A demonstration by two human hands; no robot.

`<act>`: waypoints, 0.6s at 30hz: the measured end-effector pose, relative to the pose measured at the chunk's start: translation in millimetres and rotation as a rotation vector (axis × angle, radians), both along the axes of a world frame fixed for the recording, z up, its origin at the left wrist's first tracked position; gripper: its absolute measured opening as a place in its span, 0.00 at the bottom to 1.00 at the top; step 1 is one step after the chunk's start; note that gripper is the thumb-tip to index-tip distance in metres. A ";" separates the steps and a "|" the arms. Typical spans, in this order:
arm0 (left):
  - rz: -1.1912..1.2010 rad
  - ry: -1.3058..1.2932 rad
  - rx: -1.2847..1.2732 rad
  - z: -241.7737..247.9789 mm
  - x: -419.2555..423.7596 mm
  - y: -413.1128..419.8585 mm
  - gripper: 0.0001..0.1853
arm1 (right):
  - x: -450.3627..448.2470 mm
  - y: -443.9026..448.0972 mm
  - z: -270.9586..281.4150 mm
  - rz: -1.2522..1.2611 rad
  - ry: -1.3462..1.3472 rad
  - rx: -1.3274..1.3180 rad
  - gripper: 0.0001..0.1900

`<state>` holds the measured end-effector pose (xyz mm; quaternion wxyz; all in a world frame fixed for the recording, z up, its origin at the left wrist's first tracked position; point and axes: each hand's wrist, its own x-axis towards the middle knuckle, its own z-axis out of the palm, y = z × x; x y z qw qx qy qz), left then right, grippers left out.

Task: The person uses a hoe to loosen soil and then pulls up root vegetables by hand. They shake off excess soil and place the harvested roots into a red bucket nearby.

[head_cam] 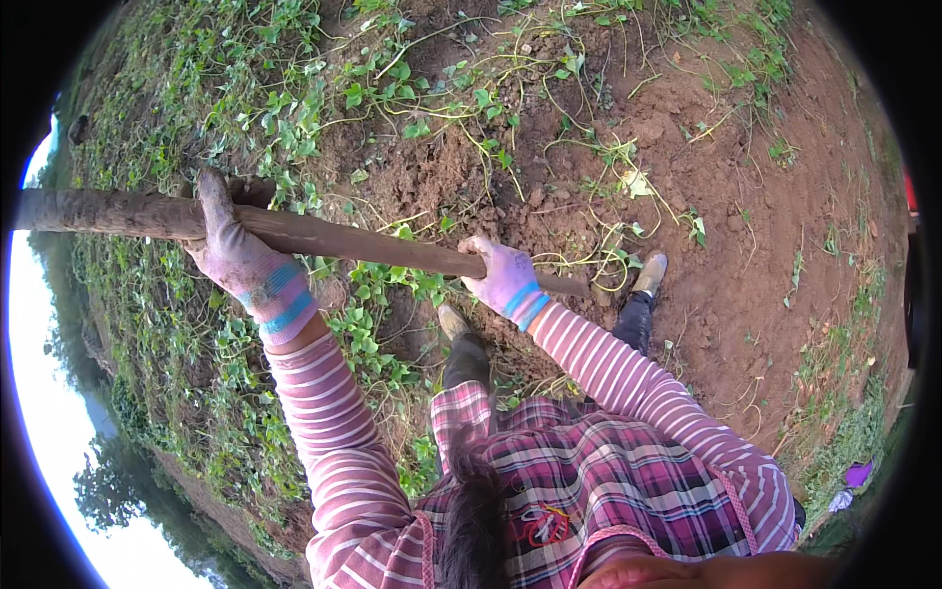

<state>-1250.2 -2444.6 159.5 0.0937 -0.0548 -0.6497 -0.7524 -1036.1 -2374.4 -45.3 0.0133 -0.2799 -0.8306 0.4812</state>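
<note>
A thick wooden pole, like a tool handle (pixel 353 245), runs across the view from the left rim to near my feet. My left hand (pixel 239 258), in a soiled pink glove with blue bands, is closed around its upper part. My right hand (pixel 504 278), in a matching glove, grips it lower down, close to its right end. The pole's far left end is cut off by the rim of the view, and no tool head can be made out. Beneath the pole lie loosened brown soil (pixel 441 166) and trailing leafy vines (pixel 412 88).
Dense green vines (pixel 169 316) cover the ground at left. Barer reddish soil (pixel 736 294) lies to the right. My shoes (pixel 650 274) stand on the soil below the pole. A purple item (pixel 858 473) lies in grass at the lower right, with trees (pixel 110 486) at the lower left.
</note>
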 end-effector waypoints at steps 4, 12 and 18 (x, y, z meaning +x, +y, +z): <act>-0.003 -0.098 0.069 -21.7 -55.8 -14.1 0.12 | -32.3 -12.8 5.3 0.081 -0.120 -0.068 0.21; -0.087 -0.864 -0.112 -386.8 122.1 45.4 0.38 | 191.4 12.8 -106.1 -0.020 -0.937 -0.142 0.29; -0.158 -1.194 -0.133 -484.3 237.7 53.2 0.35 | 301.8 14.7 -61.0 -0.127 -0.912 -0.405 0.23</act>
